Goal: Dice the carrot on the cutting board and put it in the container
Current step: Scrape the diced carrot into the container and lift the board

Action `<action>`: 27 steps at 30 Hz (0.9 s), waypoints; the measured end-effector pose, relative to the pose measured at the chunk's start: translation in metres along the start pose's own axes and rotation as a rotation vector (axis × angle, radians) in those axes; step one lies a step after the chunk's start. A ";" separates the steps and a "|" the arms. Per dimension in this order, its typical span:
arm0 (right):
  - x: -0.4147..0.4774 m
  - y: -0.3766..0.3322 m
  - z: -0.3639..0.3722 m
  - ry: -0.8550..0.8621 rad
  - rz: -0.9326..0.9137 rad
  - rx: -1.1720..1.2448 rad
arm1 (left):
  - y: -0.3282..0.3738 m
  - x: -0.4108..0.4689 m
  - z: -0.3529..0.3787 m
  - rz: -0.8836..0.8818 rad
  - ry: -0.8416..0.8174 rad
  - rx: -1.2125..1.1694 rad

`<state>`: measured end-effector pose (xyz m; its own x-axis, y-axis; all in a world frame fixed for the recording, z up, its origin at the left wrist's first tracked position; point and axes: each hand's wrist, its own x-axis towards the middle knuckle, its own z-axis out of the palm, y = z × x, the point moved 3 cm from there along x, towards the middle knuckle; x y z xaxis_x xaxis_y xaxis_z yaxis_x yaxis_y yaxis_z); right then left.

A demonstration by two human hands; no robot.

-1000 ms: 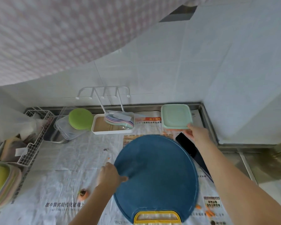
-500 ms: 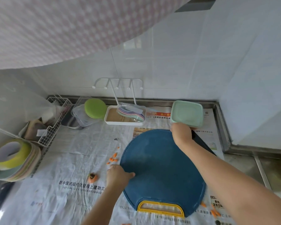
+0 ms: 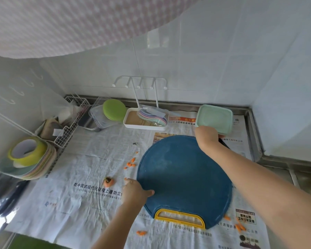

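Note:
The round blue cutting board (image 3: 183, 177) with a yellow handle lies on newspaper, and its top is bare. My left hand (image 3: 136, 192) grips its left edge, thumb on top. My right hand (image 3: 206, 136) reaches past the board's far rim and holds the near edge of the mint-green container (image 3: 215, 118), whose lid is on. Small orange carrot dice (image 3: 130, 164) lie scattered on the paper left of the board. More carrot bits (image 3: 240, 226) lie at the front right. A carrot top (image 3: 108, 182) sits left of my left hand.
A black object (image 3: 223, 142) pokes out beside my right wrist. At the back stand a white tray of pastel spoons (image 3: 145, 121), a clear box with a green lid (image 3: 113, 109) and a wire basket (image 3: 68, 130). Stacked plates with tape rolls (image 3: 27, 159) sit at the left.
My right hand has moved left from the black object to the near edge of the green container. My left hand has stayed on the board's left edge. The view has shifted.

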<state>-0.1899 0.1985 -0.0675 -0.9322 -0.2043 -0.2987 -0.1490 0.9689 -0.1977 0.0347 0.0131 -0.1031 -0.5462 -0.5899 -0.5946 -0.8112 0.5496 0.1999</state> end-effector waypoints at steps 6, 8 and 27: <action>-0.058 0.072 0.006 0.141 0.202 0.131 | -0.001 0.002 -0.001 0.030 -0.008 0.055; -0.084 0.095 0.029 0.092 0.254 0.275 | 0.000 0.002 -0.002 0.029 -0.005 0.073; -0.214 0.137 0.095 0.207 -0.271 0.416 | -0.027 -0.011 -0.069 0.220 0.253 -0.860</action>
<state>0.0204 0.3617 -0.1198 -0.9302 -0.3669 -0.0036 -0.2893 0.7392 -0.6082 0.0485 -0.0365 -0.0481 -0.6536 -0.6916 -0.3074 -0.5047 0.0955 0.8580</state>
